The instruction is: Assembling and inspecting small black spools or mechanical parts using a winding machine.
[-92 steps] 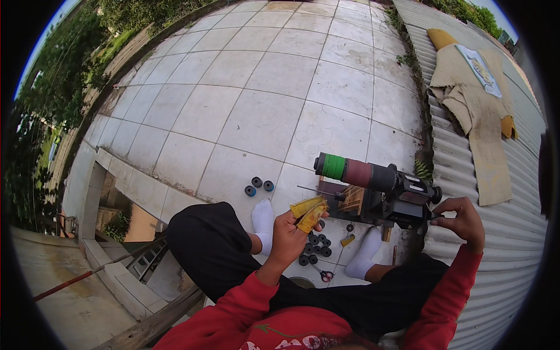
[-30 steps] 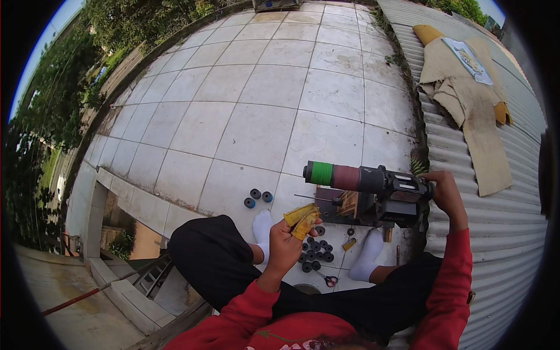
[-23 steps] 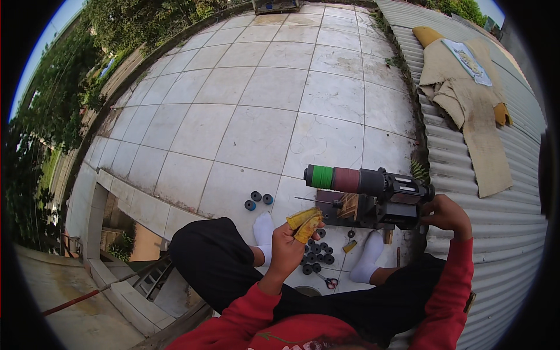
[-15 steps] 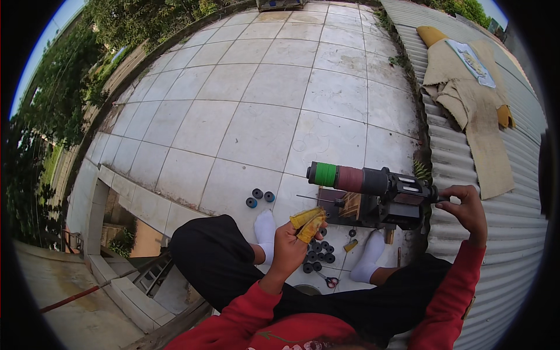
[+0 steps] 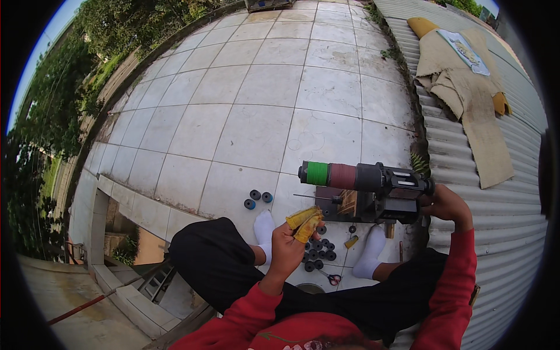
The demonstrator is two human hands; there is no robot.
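Observation:
My left hand [image 5: 285, 245] is closed round a folded piece of worn yellow cloth [image 5: 305, 223], held up to the left of a black winding machine [image 5: 401, 194]. On the machine's spool, which points left, sit a band of green thread [image 5: 317, 173] and a band of dark red thread [image 5: 342, 177]. A thin metal rod [image 5: 313, 197] sticks out left below the spool. At the machine's right end my right hand [image 5: 448, 207] is closed, its fingers curled partly out of sight behind the machine; what they grip is hidden.
Several small black spools [image 5: 318, 255] lie on the tiles between my feet, by red-handled scissors [image 5: 333, 279] and a small yellow piece [image 5: 351, 241]. More spools [image 5: 249, 204] lie left of my left foot. Corrugated roofing [image 5: 440, 146] with brown cloth [image 5: 483, 128] borders the right.
My right hand has shifted down and left round the machine's right end, its fingers now more hidden. The left hand still holds the yellow cloth; the whole view has shifted slightly.

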